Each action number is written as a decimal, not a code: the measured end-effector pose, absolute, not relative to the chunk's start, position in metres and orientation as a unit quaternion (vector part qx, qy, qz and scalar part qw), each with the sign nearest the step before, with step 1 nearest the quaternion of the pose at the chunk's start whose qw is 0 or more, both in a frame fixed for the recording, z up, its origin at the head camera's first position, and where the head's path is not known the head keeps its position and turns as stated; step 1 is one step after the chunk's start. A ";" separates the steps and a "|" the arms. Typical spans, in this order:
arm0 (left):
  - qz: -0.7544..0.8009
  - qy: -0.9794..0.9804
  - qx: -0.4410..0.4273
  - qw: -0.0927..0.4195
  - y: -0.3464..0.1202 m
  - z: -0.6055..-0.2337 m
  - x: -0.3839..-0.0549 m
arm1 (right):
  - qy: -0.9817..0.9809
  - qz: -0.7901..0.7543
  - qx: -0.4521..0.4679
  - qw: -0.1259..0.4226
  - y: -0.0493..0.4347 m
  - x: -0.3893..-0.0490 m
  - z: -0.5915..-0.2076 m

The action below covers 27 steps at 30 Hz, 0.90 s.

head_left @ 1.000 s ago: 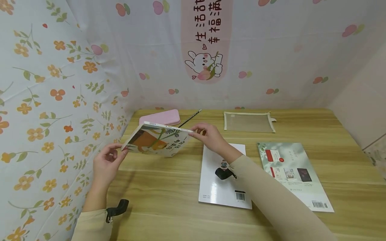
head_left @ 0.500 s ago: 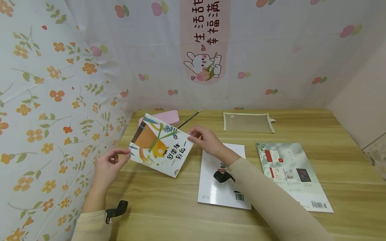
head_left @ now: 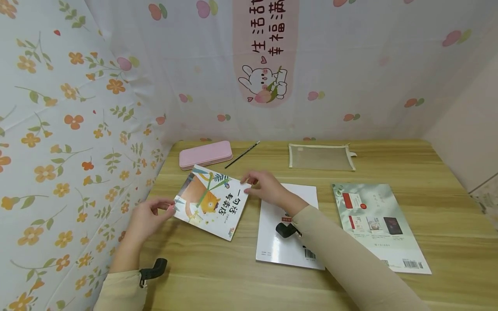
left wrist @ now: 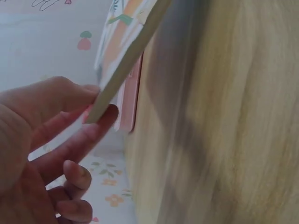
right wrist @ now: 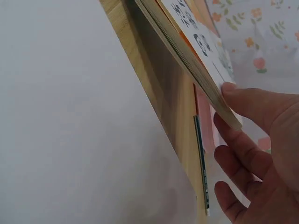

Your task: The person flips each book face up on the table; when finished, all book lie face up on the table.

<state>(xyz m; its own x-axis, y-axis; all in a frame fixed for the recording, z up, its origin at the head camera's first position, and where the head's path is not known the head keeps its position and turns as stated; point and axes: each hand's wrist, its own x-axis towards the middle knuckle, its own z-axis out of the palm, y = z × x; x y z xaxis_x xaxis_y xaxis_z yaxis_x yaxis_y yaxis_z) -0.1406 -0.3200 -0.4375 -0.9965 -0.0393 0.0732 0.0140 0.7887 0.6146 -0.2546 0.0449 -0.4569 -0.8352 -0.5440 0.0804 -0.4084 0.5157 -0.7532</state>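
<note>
A picture book (head_left: 210,203) with an orange animal on its white cover is held between both hands, a little above the wooden table. My left hand (head_left: 149,218) pinches its left edge; in the left wrist view, thumb and fingers lie on opposite faces of the book (left wrist: 126,60). At the upper right corner my right hand (head_left: 268,188) grips it. The right wrist view shows that thumb on the cover and fingertips beneath the pages (right wrist: 196,70). Partly under the right forearm lies a white book (head_left: 272,233) with a barcode.
A pink pencil case (head_left: 206,154) lies at the back left beside a dark pencil (head_left: 242,154). Farther right is a mesh zip pouch (head_left: 320,158). A pale green magazine (head_left: 373,203) lies on the right of the table (head_left: 202,276). Patterned cloth (head_left: 89,129) hangs along the left.
The picture book has tilted from steeply slanted to nearly flat, its cover now facing up, and has come down nearer the table. Both hands have lowered with it, uncovering the pencil case.
</note>
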 end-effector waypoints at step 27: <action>-0.147 -0.984 -0.020 -0.098 -0.308 -0.437 -0.137 | 0.914 -0.256 -0.306 0.075 0.037 -0.250 -0.472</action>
<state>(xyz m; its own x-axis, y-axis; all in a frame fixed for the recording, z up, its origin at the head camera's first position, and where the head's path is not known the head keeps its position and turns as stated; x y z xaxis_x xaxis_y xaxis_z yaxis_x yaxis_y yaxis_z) -0.1372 -0.3080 -0.4367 -0.9799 0.0687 -0.1872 0.0109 0.9558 0.2939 -0.2500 0.0375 -0.4715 -0.8014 -0.5978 0.0201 -0.5215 0.6818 -0.5131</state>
